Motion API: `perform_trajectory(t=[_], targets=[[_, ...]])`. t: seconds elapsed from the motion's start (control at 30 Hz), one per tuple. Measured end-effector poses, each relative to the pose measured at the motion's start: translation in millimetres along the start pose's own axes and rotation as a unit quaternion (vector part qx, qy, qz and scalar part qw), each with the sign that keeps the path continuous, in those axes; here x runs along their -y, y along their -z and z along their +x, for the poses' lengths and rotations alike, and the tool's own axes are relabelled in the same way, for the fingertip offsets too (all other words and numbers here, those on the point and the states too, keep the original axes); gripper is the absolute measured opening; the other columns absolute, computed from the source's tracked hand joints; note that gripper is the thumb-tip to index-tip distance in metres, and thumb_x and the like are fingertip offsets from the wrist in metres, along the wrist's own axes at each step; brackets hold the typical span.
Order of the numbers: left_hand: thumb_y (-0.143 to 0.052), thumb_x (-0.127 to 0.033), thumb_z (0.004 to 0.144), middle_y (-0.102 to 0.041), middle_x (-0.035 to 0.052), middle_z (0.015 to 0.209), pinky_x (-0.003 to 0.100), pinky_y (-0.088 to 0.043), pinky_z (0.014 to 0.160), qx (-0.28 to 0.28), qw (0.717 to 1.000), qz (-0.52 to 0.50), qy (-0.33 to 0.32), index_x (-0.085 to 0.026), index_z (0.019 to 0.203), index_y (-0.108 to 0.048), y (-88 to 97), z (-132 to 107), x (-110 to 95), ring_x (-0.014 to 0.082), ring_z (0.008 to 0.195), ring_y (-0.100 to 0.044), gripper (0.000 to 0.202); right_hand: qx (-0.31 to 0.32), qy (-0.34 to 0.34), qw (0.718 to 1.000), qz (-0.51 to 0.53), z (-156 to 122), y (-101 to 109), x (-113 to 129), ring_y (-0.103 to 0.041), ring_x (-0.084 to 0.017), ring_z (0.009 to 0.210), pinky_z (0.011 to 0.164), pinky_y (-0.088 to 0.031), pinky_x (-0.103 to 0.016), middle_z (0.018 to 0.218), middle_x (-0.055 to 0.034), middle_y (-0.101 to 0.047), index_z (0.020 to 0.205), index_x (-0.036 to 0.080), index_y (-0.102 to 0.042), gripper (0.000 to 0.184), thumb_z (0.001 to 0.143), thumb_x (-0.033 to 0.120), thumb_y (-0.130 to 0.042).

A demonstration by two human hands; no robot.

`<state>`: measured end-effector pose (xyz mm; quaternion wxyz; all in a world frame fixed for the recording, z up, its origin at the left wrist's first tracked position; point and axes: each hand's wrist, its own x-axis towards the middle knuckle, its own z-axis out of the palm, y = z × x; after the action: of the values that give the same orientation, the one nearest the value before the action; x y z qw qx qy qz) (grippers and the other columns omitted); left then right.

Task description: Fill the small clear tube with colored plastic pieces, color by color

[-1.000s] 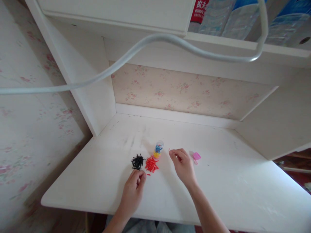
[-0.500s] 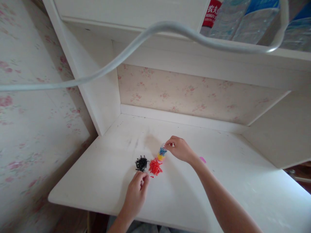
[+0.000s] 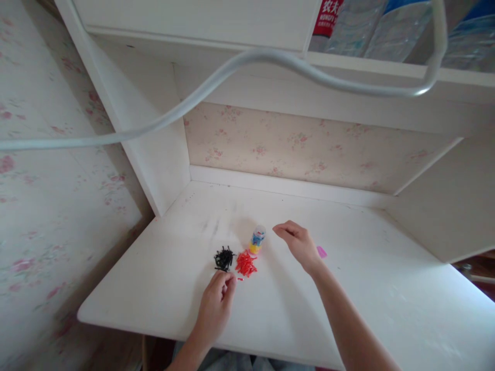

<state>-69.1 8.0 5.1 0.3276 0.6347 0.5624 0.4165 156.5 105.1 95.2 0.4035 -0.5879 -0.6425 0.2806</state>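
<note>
A small clear bottle (image 3: 258, 236) with a blue and yellow label stands upright on the white desk, a few red bits inside near its top. In front of it lies a heap of short red strips (image 3: 246, 264), and left of that a heap of short black strips (image 3: 224, 258). My right hand (image 3: 296, 241) is just right of the bottle, apart from it, fingers pressed together with nothing showing between them. My left hand (image 3: 219, 293) rests close below the black heap, fingers curled in; anything in them is hidden. One loose red strip (image 3: 240, 279) lies beside its fingertips.
A flat pink piece (image 3: 322, 252) lies on the desk (image 3: 154, 288) beyond my right wrist. A thick white cable (image 3: 266, 54) hangs across the view before the shelf. Plastic bottles (image 3: 398, 31) sit on the upper right shelf.
My right hand has moved from the bottle's mouth to the right, away from it. My left hand stays in place by the black heap. The view has shifted slightly.
</note>
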Motion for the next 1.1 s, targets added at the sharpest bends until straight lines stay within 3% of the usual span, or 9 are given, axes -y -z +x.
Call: perform_trajectory(t=[0.13, 0.27, 0.4, 0.57, 0.83, 1.1], targets=[[-0.043, -0.039, 0.091, -0.059, 0.001, 0.075, 0.024, -0.041, 0.059, -0.005, 1.0, -0.003, -0.005, -0.02, 0.083, -0.059, -0.2, 7, -8, 0.013, 0.063, -0.051, 0.026, -0.023, -0.09, 0.994, 0.054, -48, -18, -52, -0.059, -0.018, 0.077, 0.068, -0.043, -0.028, 0.081, -0.0042, -0.067, 0.08, 0.019, -0.072, 0.029, 0.078, 0.043, -0.056], [-0.044, -0.038, 0.091, -0.06, 0.0016, 0.079, 0.024, -0.042, 0.062, -0.026, 0.998, 0.02, -0.051, -0.02, 0.087, -0.059, 3.7, 34, -38, 0.0123, 0.065, -0.053, 0.024, -0.002, -0.058, 0.998, 0.018, -86, -32, -76, -0.057, -0.017, 0.071, 0.065, -0.041, -0.027, 0.076, -0.0037, -0.064, 0.079, 0.02, -0.071, 0.032, 0.084, 0.043, -0.05], [-0.045, -0.036, 0.091, -0.06, 0.0015, 0.083, 0.024, -0.042, 0.064, -0.056, 0.991, 0.056, -0.107, -0.02, 0.086, -0.06, 2.0, 74, -68, 0.0109, 0.065, -0.053, 0.022, 0.001, -0.028, 1.0, -0.008, -93, -32, -73, -0.056, -0.015, 0.067, 0.062, -0.04, -0.025, 0.074, -0.0032, -0.062, 0.081, 0.021, -0.071, 0.034, 0.088, 0.041, -0.046], [-0.046, -0.031, 0.089, -0.061, 0.0019, 0.083, 0.024, -0.044, 0.067, -0.074, 0.981, 0.102, -0.145, -0.019, 0.087, -0.062, -7.3, 107, -80, 0.0115, 0.069, -0.056, 0.019, 0.017, 0.002, 0.999, -0.043, -91, -32, -74, -0.056, -0.013, 0.064, 0.058, -0.038, -0.023, 0.075, -0.003, -0.061, 0.08, 0.021, -0.071, 0.033, 0.089, 0.037, -0.043], [-0.044, -0.031, 0.089, -0.062, 0.0021, 0.083, 0.024, -0.044, 0.069, -0.061, 0.976, 0.135, -0.158, -0.018, 0.086, -0.062, -13.8, 117, -93, 0.0116, 0.069, -0.056, 0.022, 0.033, 0.011, 0.997, -0.063, -93, -31, -75, -0.057, -0.013, 0.064, 0.058, -0.039, -0.022, 0.076, -0.0031, -0.062, 0.082, 0.022, -0.072, 0.033, 0.09, 0.033, -0.041], [-0.048, -0.027, 0.085, -0.065, 0.0006, 0.083, 0.025, -0.044, 0.072, -0.029, 0.965, 0.212, -0.15, -0.021, 0.079, -0.063, -15.3, 123, -92, 0.0137, 0.076, -0.059, 0.017, 0.027, 0.023, 0.996, -0.079, -93, -32, -77, -0.055, -0.011, 0.062, 0.059, -0.038, -0.02, 0.076, -0.0019, -0.061, 0.082, 0.023, -0.071, 0.031, 0.09, 0.029, -0.041]])
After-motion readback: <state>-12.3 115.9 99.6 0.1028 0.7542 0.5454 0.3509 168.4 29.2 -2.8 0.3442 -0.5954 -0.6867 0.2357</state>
